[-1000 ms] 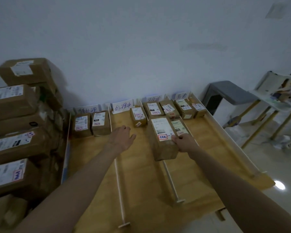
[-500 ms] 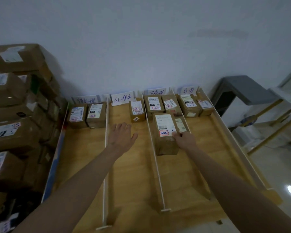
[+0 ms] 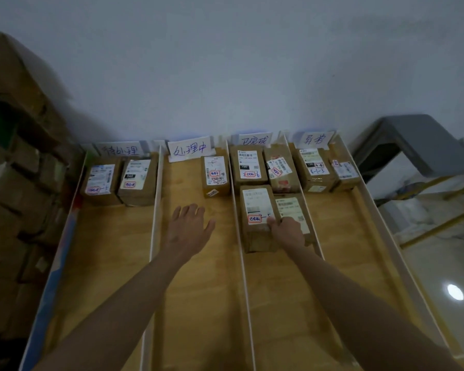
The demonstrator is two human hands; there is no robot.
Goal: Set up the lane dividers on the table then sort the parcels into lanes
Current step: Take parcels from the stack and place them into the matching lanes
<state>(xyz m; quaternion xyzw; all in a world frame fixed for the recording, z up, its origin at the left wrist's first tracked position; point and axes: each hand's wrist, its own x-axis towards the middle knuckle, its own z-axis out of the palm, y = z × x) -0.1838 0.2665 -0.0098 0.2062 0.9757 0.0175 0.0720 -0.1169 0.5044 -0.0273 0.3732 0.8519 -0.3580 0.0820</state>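
Observation:
White divider strips (image 3: pixel 153 210) (image 3: pixel 239 236) (image 3: pixel 310 210) split the wooden table (image 3: pixel 105 263) into four lanes, each with a handwritten label card (image 3: pixel 190 148) at the wall. My right hand (image 3: pixel 285 231) grips the near right corner of a brown parcel (image 3: pixel 256 210) in the third lane, with a flatter parcel (image 3: pixel 292 207) beside it. Two more parcels (image 3: pixel 248 164) sit behind them. My left hand (image 3: pixel 189 228) hovers open over the second lane, near a single parcel (image 3: pixel 215 174). Two parcels (image 3: pixel 118 180) lie in the first lane and two (image 3: pixel 312 167) in the fourth.
A tall stack of cardboard boxes (image 3: pixel 19 183) stands to the left of the table. A grey stool (image 3: pixel 410 145) and a yellow-legged rack (image 3: pixel 439 210) are on the right. White rails (image 3: pixel 381 223) border the table's sides.
My right hand has pushed the parcel a little further up the third lane. My left hand stays spread over the second lane. The camera has moved closer and tilted.

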